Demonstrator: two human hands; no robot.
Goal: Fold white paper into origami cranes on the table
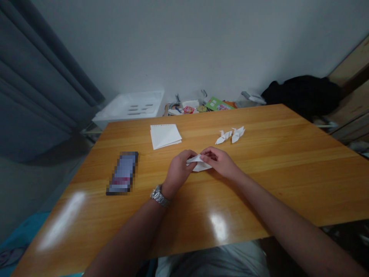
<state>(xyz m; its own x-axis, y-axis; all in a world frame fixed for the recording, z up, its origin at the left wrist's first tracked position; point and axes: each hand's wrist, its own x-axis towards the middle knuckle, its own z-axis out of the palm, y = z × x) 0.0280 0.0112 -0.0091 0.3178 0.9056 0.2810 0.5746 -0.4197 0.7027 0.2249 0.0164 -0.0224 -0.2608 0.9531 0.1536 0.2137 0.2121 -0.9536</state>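
A small folded piece of white paper (201,166) is held between my two hands over the middle of the wooden table. My left hand (181,168) pinches its left end, thumb toward me and fingers behind. On the right side, my right hand (218,161) grips the upper edge with thumb and curled fingers. Part of the paper is hidden by the fingers. Beyond my right hand stand two white origami cranes, a left one (224,137) and a right one (238,134). A silver watch (159,196) is on my left wrist.
Loose white paper sheets (165,136) lie stacked beyond my left hand. A phone (123,173), its picture pixelated, rests at the left of the table (288,154). Behind the table are a white plastic tray (131,107), a green booklet (217,104) and a black cloth heap (302,94).
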